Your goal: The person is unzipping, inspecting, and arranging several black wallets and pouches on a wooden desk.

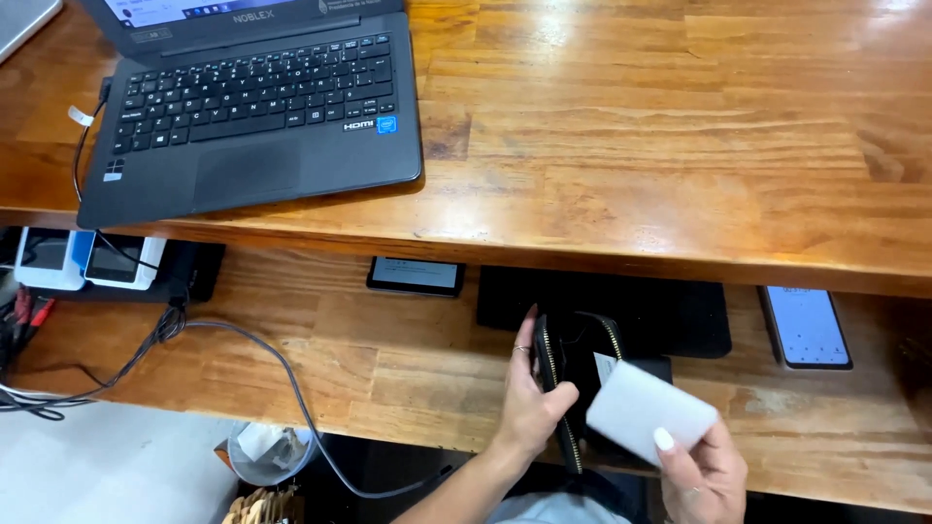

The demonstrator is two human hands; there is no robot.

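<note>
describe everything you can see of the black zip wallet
The black zip wallet is a soft pouch, leather-like, with a gold-toned zipper running along its edges. It is unzipped and held open, standing roughly upright over the lower wooden shelf. The left hand grips its left side, thumb inside the opening. The right hand holds a white card in front of its right side, hiding part of it. A pale slip shows at the opening. Its inside looks dark.

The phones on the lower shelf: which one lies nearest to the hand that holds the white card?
The phone with the lit white screen, at the shelf's right end. It lies just up and right of the right hand; the dark-framed phone lies farther left, beyond the black wallet.
</note>
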